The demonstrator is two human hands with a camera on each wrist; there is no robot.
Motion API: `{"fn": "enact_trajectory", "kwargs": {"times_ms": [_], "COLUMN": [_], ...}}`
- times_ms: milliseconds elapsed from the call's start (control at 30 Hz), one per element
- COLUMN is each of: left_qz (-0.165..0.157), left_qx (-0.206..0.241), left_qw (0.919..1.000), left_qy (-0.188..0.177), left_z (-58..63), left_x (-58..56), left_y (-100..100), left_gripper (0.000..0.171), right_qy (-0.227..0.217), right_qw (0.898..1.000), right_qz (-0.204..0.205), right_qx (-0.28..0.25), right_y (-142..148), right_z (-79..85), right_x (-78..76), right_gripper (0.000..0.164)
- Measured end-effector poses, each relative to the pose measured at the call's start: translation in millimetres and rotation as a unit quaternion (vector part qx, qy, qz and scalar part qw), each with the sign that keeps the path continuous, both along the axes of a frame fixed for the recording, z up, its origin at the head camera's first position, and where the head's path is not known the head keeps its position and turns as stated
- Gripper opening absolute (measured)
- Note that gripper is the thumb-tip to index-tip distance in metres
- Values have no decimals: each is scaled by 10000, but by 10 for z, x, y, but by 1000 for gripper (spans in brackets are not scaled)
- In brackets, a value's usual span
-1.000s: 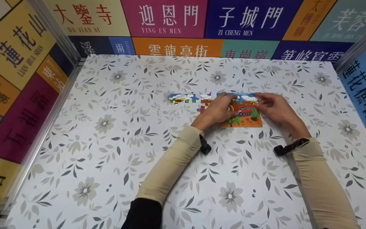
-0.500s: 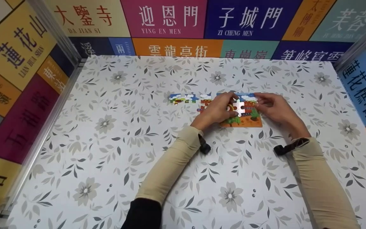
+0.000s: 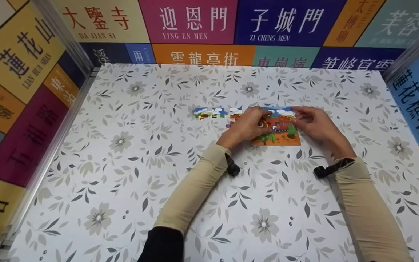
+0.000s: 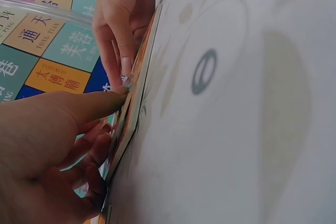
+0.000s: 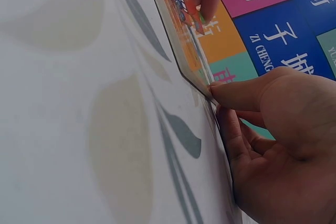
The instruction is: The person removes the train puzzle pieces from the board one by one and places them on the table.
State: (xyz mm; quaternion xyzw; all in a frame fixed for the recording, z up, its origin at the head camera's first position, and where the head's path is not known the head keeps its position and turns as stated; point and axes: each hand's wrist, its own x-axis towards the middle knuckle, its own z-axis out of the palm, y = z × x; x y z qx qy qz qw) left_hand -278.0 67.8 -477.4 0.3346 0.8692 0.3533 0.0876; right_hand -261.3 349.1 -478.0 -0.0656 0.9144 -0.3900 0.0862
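Observation:
A jigsaw puzzle [image 3: 284, 139] in a flat frame, with blue sky, red wall and orange ground, lies on the table between both hands. My left hand [image 3: 245, 124] covers its left part, thumb and fingertips pinching a small jigsaw piece [image 5: 190, 13] that stands tilted over the picture in the right wrist view. Other left fingers curl close to the board in the left wrist view. At the puzzle's right edge, my right hand [image 3: 315, 122] grips the rim between thumb and curled fingers. The picture under the left palm is hidden.
Left of the puzzle, several joined pieces [image 3: 209, 112] form a sky strip. More pieces [image 3: 235, 112] show beside the left wrist. The white table [image 3: 151, 174] has a leaf print; coloured sign panels [image 3: 191, 22] wall its back and sides.
The pinched piece shone white half a second ago and shows its colours again now, so its tilt has shifted. The left forearm has moved very slightly left; the right hand stays put.

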Motion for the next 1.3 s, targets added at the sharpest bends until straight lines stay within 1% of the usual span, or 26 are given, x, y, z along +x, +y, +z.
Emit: {"fn": "enact_trajectory", "kwargs": {"times_ms": [167, 267, 467, 567, 700, 800, 867, 1067, 1300], "left_qz": [221, 373, 405, 517, 725, 780, 808, 883, 1021], "left_qx": [-340, -333, -9, 149, 403, 680, 791, 774, 756], "left_qw": [9987, 9976, 9973, 9963, 9923, 9888, 9872, 9845, 9831], "left_qy": [293, 481, 619, 676, 915, 1072, 1129, 1303, 1316], "left_z": [33, 60, 83, 104, 144, 164, 172, 184, 205], "left_x": [4, -6, -25, -8, 14, 22, 27, 47, 46], "left_y": [-1, -18, -94, -149, -254, -343, -396, -553, -744], "left_gripper": [47, 47, 46, 46, 47, 46, 45, 44, 43], "right_qy": [-36, 40, 192, 170, 126, 86, 59, -9, -18], "right_qw": [10000, 10000, 9998, 9998, 9999, 10000, 10000, 10000, 10000], "right_qz": [-6, 19, 62, 53, 43, 30, 26, 4, -27], "right_qx": [-65, -68, 36, 19, 5, 29, 27, 24, 7], "right_y": [-2, 5, 11, 5, 3, 3, 3, 5, 7], "right_z": [11, 10, 1, -3, -2, 2, 1, -10, -18], "right_x": [5, 1, 3, 4, 2, 2, 2, -5, -4], "right_gripper": [55, 54, 52, 53, 54, 54, 54, 55, 55]}}
